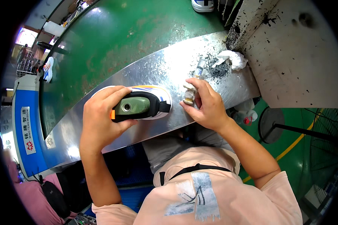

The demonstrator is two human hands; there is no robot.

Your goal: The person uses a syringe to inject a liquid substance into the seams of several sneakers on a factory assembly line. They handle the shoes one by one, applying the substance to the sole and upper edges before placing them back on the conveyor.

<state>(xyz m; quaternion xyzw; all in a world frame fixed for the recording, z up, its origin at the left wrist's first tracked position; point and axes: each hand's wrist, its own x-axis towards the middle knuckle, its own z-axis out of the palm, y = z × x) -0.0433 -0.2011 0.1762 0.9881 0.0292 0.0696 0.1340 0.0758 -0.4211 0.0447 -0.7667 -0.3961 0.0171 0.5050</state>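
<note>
My left hand (105, 112) is wrapped round the heel of a white sneaker (163, 99) with a black collar and orange trim. A green shoe last (135, 107) with a round hole in its top fills the sneaker's opening. The sneaker lies on the metal table edge, its toe to the right. Between the thumb and fingers of my right hand (206, 103) is a small whitish piece with a brass-coloured end (189, 94); its exact kind is unclear. Just beyond those fingers a clear tube with a blue band (199, 68) rests on the metal.
A crumpled white cloth (234, 60) lies beside black smears on the metal ledge (157, 71). The green belt (127, 37) runs behind, with another shoe (48, 69) far left. A stained pale machine housing (300, 52) stands at right. A person in pink (37, 198) is at lower left.
</note>
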